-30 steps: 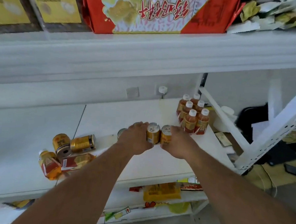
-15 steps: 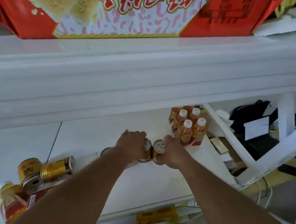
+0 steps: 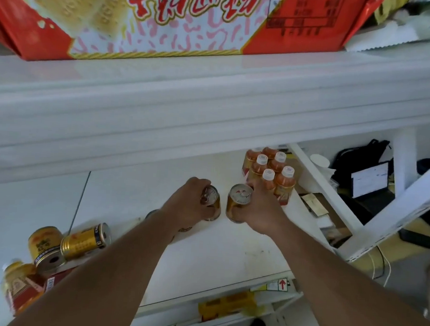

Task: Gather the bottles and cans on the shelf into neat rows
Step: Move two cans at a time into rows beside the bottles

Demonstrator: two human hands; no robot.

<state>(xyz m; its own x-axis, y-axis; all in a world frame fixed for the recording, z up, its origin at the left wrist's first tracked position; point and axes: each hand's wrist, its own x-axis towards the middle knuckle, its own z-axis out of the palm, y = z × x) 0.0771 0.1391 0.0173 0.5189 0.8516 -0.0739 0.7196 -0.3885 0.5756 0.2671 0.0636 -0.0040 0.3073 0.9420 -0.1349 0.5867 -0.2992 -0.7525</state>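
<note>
The left hand (image 3: pixel 192 204) has its fingers curled around a gold can (image 3: pixel 212 205) that stands up on the white shelf (image 3: pixel 216 252). The right hand (image 3: pixel 258 210) has its fingers wrapped around another gold can (image 3: pixel 238 202), which also stands up. The two cans are side by side near the middle of the shelf, close but with a small gap between them. Both show their silver tops.

Just beside the right hand, toward the back right corner of the shelf, six small orange bottles (image 3: pixel 270 173) with white caps stand packed together in two rows. The right hand's knuckles are touching or almost touching the front bottles; I cannot tell which.

Near the front left edge of the shelf, two gold cans lie on their sides: one (image 3: pixel 86 239) points sideways, and one (image 3: pixel 46 248) shows its round end. Touching them at the left front corner, an orange bottle (image 3: pixel 19 287) with a red label lies tipped over. Part of another can (image 3: pixel 151 213) peeks out behind the left wrist.

On the shelf above sits a big red box (image 3: pixel 166 20) with pictures of crackers
</note>
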